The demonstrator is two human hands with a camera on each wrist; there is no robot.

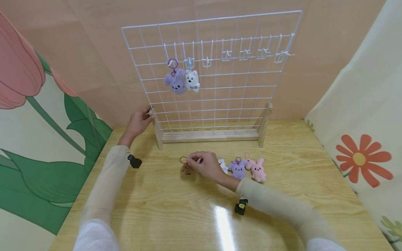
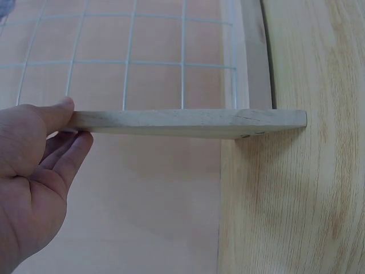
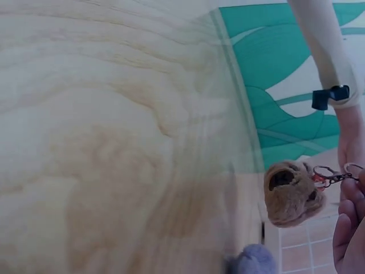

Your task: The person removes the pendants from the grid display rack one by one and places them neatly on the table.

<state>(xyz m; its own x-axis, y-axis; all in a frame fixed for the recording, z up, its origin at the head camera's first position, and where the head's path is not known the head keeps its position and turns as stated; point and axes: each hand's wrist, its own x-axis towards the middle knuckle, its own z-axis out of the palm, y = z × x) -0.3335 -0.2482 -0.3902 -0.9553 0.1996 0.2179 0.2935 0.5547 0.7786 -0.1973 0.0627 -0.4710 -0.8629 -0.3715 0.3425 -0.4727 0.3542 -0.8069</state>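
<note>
At the rack's left side, my left hand [image 1: 138, 122] grips the upper end of a wooden leg [image 2: 171, 119], thumb on one face and fingers on the other. My right hand [image 1: 207, 165], low over the table, pinches the metal chain and ring [image 3: 336, 178] of a brown plush keychain [image 3: 293, 200]. The brown plush dangles from that chain, and in the head view my fingers partly cover it. Just right of this hand lie a white plush keychain [image 1: 222, 164], partly hidden by the hand, a purple one [image 1: 238, 169] and a pink one [image 1: 258, 170].
A white wire grid rack [image 1: 215, 102] stands on wooden legs at the back of the table [image 1: 176, 209]. Several white hooks [image 1: 245, 53] run along its upper part. A purple mouse-eared keychain [image 1: 177, 83] and a white dog keychain [image 1: 192, 82] hang at the left.
</note>
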